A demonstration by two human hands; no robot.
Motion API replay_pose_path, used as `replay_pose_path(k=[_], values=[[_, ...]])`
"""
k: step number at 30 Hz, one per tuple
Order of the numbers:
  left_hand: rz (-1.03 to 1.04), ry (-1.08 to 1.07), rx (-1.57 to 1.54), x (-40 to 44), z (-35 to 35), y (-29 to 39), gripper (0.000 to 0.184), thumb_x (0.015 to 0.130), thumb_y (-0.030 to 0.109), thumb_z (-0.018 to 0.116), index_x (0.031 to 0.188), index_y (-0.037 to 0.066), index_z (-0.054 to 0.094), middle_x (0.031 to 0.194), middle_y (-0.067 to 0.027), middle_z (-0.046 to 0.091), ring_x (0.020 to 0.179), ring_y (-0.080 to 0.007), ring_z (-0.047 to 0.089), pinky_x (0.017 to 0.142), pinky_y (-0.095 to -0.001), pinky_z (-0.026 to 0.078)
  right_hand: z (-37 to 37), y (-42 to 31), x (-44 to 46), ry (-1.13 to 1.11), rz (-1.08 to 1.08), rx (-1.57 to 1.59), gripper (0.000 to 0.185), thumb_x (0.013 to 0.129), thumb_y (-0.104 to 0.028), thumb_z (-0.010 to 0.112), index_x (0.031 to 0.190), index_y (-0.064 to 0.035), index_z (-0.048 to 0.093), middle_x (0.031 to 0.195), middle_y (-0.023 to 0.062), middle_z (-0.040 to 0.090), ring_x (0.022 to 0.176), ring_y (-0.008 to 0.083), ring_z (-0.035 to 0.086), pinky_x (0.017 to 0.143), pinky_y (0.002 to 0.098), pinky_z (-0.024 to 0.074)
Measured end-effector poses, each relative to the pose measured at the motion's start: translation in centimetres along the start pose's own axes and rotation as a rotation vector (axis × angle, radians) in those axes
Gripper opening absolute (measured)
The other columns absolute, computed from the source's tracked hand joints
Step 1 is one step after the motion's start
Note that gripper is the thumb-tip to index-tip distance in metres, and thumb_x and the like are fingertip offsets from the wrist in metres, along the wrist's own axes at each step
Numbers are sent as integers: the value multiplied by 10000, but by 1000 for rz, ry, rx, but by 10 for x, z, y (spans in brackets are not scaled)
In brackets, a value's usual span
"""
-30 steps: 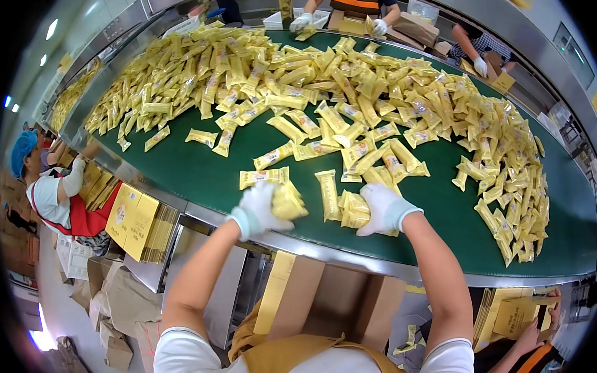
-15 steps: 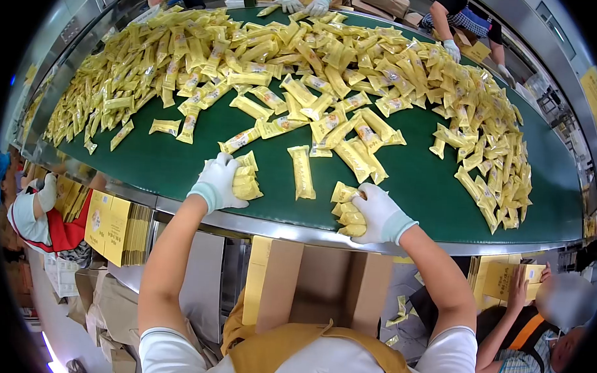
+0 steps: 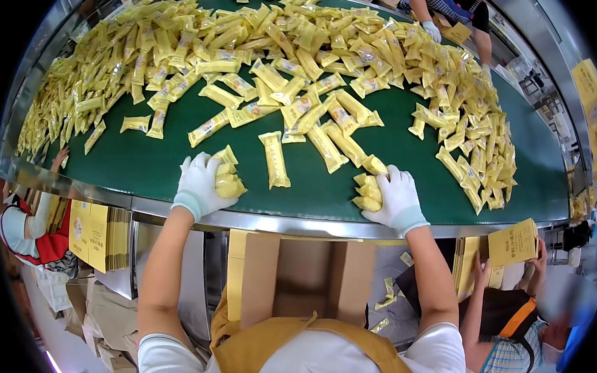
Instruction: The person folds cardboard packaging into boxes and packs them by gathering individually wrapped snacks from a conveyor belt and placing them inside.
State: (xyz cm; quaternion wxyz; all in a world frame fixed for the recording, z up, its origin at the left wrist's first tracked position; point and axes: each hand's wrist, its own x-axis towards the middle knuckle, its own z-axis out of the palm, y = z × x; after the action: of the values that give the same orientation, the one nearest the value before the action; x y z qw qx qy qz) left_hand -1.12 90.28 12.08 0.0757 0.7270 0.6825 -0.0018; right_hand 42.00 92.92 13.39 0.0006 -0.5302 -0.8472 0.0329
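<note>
My left hand (image 3: 197, 183), in a white glove, is closed round a small stack of yellow snack packets (image 3: 228, 178) near the front edge of the green belt (image 3: 317, 211). On the right, my gloved right hand (image 3: 398, 197) grips another bunch of yellow snack packets (image 3: 367, 192), which rests on or just over the belt; I cannot tell which. Between the hands, one loose packet (image 3: 274, 160) lies lengthwise on the belt. Just beyond it, several packets (image 3: 302, 110) overlap in a scattered group.
A large heap of packets (image 3: 252, 34) curves along the belt's far side. Below the metal edge (image 3: 297, 226) stands an open cardboard box (image 3: 259, 278). Folded yellow cartons (image 3: 93, 234) stand at left. At right, a co-worker holds a yellow carton (image 3: 513, 242). Other gloved hands (image 3: 432, 30) work across the belt.
My right hand has shifted right and slightly up with its packets. My left hand still holds its stack. The view has shifted a little, and the co-worker at right has raised a carton.
</note>
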Motion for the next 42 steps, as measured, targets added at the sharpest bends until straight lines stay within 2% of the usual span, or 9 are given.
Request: replay_pose_path(k=[8,14,21,26,30,33,36,38,42], values=[[-11,100,64,8,16,-1,1228,577,499,858,1547,50,255,1341,-199,506,1174,-358,552,1040,-466,395,33,9,-15,106,92,141,1160,640,-525,831,1508,8,275,1354,295,473,1151,424,545,989,459,457],[21,269,-52,-18,23,0,1161,600,507,854,1508,21,316,1206,-173,575,1146,-328,546,1041,-474,366,27,11,-51,467,-150,139,1141,614,-435,866,1479,40,295,1286,238,512,1149,411,530,990,503,423],[8,544,-333,-31,39,-20,1020,665,235,882,1500,29,334,1218,-179,564,1094,-339,584,946,-453,492,-23,-23,-105,652,25,435,1190,608,-329,919,1508,43,236,1317,222,494,1184,400,513,1014,478,430],[-268,412,-1998,-42,24,-7,747,926,651,559,1459,148,412,1268,-120,554,1127,-302,579,953,-484,514,-54,-57,-112,158,427,2230,728,898,-413,712,1456,-37,432,1272,148,605,1123,280,620,953,400,532],[-261,206,-2398,-80,-30,45,766,886,781,438,1409,223,477,1309,-99,566,1141,-346,582,945,-602,492,-84,-86,-100,55,469,2422,561,988,-478,561,1352,-53,526,1153,133,651,995,269,670,893,418,558],[-216,139,-2539,-101,-50,72,731,916,738,431,1412,204,499,1364,-100,557,1227,-342,539,1036,-597,432,-84,-105,-103,-124,336,2119,625,950,-484,613,1383,-50,486,1176,138,633,989,261,672,885,412,560],[23,-145,-3119,-118,-49,65,785,895,768,434,1407,177,489,1378,-112,539,1258,-330,506,1090,-577,382,-95,-139,-99,87,-185,820,912,769,-459,767,1451,0,372,1140,184,592,1055,312,623,914,451,508],[-48,39,-2649,-123,-67,91,805,882,786,435,1394,167,489,1362,-133,524,1255,-318,500,1108,-573,352,-88,-162,-95,-188,-331,159,1053,674,-511,799,1456,45,364,1110,182,599,982,329,598,831,444,460],[-91,21,-2668,-131,-79,119,830,868,806,422,1375,154,502,1311,-135,543,1225,-321,520,1123,-580,318,-33,-196,-90,-490,-483,-111,967,664,-436,794,1419,38,419,1113,158,609,1011,317,607,843,452,458]])
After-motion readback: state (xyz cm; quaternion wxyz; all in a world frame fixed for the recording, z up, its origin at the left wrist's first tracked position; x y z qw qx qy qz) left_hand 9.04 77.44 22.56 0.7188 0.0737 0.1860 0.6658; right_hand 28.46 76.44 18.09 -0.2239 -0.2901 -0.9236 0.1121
